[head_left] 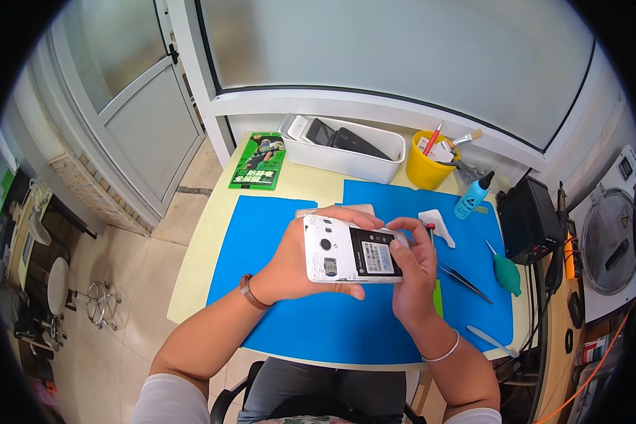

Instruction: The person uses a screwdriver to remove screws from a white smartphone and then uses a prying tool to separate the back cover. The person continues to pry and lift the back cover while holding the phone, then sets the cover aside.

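A white smartphone (338,244) with its back cover off is held above the blue mat (311,321), its inner side up. The black battery (374,253) with a pale label shows in its right half. My left hand (284,256) grips the phone's left part, fingers along the far edge and thumb at the near edge. My right hand (417,272) is closed on the right end, its thumb by the battery. Whether the battery sits loose I cannot tell. Behind the hands, a pale flat piece (364,208) lies partly hidden on the mat.
Right of the hands lie tweezers (466,283), a red-tipped tool (430,227), a white cloth (442,230), a green air blower (506,275) and a blue bottle (472,198). Farther back stand a white bin (339,157) of phones, a yellow cup (424,173) and a black device (533,219).
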Demonstrator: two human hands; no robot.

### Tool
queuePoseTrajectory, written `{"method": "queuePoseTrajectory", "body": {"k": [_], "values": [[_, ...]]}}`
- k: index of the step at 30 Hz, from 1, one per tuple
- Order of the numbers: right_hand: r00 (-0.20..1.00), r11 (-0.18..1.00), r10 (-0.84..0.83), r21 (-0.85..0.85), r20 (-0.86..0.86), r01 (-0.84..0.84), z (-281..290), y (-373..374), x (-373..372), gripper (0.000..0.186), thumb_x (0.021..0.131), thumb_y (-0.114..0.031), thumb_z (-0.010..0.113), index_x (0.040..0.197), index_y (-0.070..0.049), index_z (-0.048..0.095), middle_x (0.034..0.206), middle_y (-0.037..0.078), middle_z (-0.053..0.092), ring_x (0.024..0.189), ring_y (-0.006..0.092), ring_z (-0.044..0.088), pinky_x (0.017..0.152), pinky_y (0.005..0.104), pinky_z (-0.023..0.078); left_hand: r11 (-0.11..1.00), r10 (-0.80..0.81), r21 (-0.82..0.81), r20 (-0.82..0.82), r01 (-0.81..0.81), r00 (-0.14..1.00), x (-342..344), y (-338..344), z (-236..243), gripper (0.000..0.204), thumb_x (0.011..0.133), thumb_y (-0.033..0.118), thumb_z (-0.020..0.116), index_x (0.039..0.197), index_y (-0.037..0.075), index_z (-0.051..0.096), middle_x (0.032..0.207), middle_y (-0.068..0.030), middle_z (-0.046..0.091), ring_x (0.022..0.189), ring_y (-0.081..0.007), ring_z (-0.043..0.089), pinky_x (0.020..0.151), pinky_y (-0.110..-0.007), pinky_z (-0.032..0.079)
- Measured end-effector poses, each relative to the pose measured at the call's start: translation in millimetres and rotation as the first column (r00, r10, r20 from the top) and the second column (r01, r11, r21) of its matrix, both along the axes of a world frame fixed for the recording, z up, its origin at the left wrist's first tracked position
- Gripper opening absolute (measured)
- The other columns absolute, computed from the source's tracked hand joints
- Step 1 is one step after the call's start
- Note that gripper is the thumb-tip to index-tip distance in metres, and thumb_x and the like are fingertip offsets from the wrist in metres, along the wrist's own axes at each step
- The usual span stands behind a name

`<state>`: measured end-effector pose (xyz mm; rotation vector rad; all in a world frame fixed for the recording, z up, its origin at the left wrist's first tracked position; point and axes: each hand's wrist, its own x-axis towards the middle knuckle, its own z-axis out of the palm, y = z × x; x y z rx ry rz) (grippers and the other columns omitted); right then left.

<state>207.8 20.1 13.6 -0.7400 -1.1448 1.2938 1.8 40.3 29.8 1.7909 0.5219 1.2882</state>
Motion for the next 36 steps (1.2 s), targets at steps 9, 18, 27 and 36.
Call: {"method": "queuePoseTrajectory", "body": {"k": [9,18,27,36], "values": [[0.999,0.999,0.037,-0.026,0.038,-0.036,4,-1,0,0.023,0.108,-0.018,0.058,0.128,-0.008,0.056,0.107,0.01,0.073,0.092,0.0083,0.074,0.072,0.0204,0.061,1.0,-0.002,-0.024,0.017,0.002,1.0,-1,0,-4,0.087,0.054,0.032,0.11,0.128,0.008,0.069,0.127,-0.0138,0.075,0.124,-0.0289,0.07,0.107,-0.044,0.057],[0.9,0.874,0.411,-0.344,0.143,-0.344,6,6,1,0.032,0.114,-0.035,0.05,0.126,-0.008,0.064,0.088,0.003,0.07,0.066,0.0064,0.057,0.06,0.0223,0.042,0.99,0.047,-0.135,0.035,-0.042,0.998,-4,-5,-5,0.049,0.057,0.011,0.107,0.095,0.008,0.076,0.102,-0.0084,0.08,0.095,-0.0191,0.075,0.089,-0.033,0.062],[0.836,0.816,0.519,-0.394,0.179,-0.422,6,8,1,0.033,0.116,-0.034,0.046,0.125,-0.008,0.065,0.084,0.001,0.066,0.068,0.0056,0.057,0.061,0.0224,0.043,0.934,0.041,-0.357,0.064,-0.016,0.997,-3,-15,7,0.037,0.061,0.01,0.105,0.088,0.005,0.08,0.093,-0.0091,0.082,0.085,-0.0171,0.078,0.08,-0.028,0.061],[0.925,0.98,0.164,0.053,0.342,-0.193,-8,14,2,0.048,0.115,-0.048,0.048,0.127,-0.009,0.073,0.117,0.008,0.072,0.096,0.0149,0.066,0.081,0.0269,0.052,0.97,0.229,-0.067,-0.092,-0.236,0.969,-6,-15,-1,0.031,0.076,0.02,0.099,0.102,0.011,0.086,0.09,0.0016,0.08,0.071,-0.0033,0.061,0.057,-0.021,0.042]]}}
